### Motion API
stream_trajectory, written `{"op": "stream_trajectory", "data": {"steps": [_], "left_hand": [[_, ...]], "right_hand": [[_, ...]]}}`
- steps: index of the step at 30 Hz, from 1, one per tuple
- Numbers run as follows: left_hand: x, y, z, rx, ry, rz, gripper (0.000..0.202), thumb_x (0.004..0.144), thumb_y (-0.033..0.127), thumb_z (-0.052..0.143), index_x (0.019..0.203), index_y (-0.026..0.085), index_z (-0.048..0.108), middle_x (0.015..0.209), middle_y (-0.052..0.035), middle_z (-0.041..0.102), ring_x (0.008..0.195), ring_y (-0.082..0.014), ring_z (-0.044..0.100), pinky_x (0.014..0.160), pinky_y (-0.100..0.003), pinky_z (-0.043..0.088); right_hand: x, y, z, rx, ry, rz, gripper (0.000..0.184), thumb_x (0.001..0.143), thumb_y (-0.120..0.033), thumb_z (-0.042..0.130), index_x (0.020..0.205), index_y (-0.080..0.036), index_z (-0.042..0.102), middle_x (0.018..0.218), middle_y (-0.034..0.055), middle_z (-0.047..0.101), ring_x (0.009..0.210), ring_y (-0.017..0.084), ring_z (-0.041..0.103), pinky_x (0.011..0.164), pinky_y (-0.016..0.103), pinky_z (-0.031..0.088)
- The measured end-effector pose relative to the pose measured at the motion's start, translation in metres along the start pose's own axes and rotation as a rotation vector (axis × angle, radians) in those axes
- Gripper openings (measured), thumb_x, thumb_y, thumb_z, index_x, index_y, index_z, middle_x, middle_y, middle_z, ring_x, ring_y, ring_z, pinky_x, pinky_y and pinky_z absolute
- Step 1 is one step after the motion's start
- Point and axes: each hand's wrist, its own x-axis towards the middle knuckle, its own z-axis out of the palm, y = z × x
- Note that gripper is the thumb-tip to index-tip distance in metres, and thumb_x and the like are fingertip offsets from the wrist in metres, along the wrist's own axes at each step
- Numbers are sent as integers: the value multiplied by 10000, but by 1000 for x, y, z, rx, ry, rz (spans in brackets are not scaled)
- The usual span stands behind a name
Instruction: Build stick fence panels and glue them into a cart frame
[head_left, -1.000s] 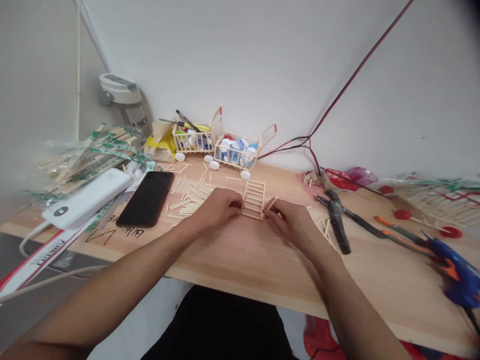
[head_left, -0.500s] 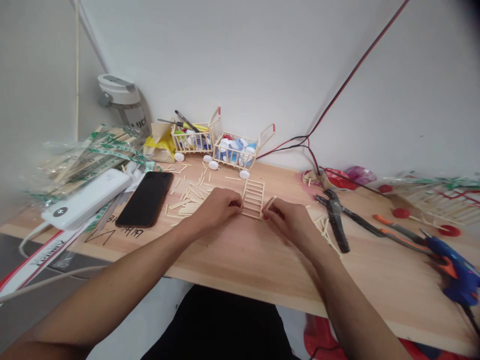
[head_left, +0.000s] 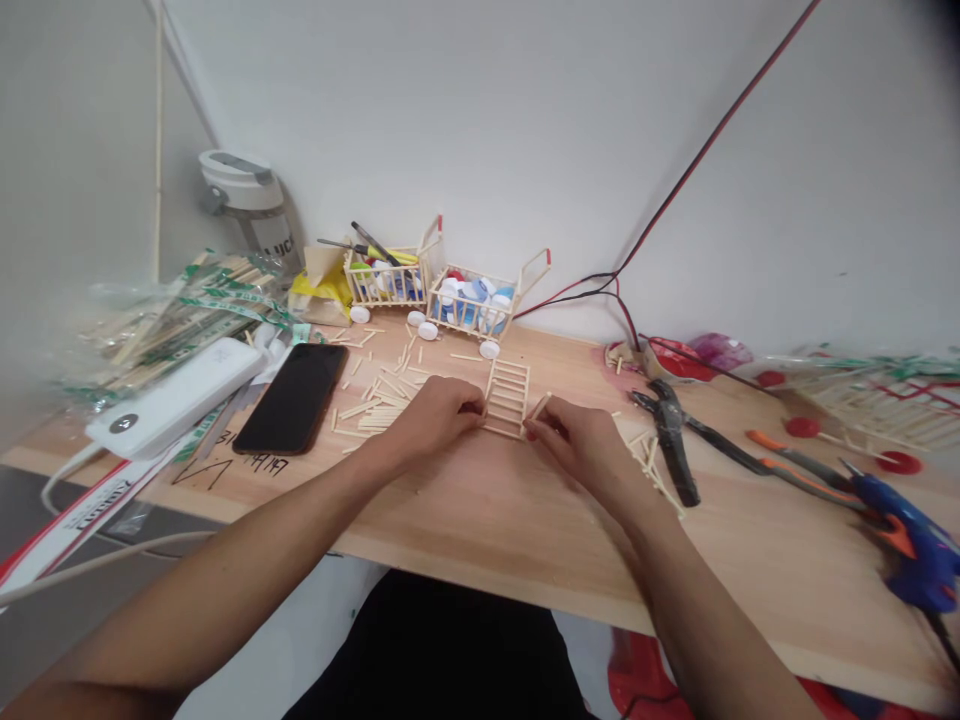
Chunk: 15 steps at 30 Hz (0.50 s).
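A small ladder-like grid of thin wooden sticks (head_left: pixel 508 395) lies flat on the wooden table (head_left: pixel 525 520). My left hand (head_left: pixel 433 413) rests curled at its near left corner, fingertips pinched against the frame. On the grid's right side my right hand (head_left: pixel 571 438) pinches a short wooden stick (head_left: pixel 539 406) that leans toward the grid. Several loose cut sticks (head_left: pixel 379 397) lie scattered just left of my left hand.
Two stick-built carts (head_left: pixel 442 290) holding bottle caps stand by the wall. A black phone (head_left: pixel 293 396), a white power bank (head_left: pixel 177 395) and bagged sticks (head_left: pixel 180 315) lie left. Black pliers (head_left: pixel 671 438), orange-handled cutters (head_left: pixel 799 465) and a blue glue gun (head_left: pixel 911 545) lie right.
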Motion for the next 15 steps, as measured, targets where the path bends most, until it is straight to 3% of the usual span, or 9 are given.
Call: {"op": "stream_trajectory", "data": {"steps": [15], "left_hand": [[1, -2, 1, -3, 9, 5, 84, 770, 123, 628, 703, 145, 674, 681, 9, 643, 669, -116, 555, 654, -219, 352]], "right_hand": [[2, -3, 0, -23, -1, 11, 179, 859, -284, 559, 711, -196, 608, 619, 3, 650, 526, 124, 519, 544, 232, 333]]}}
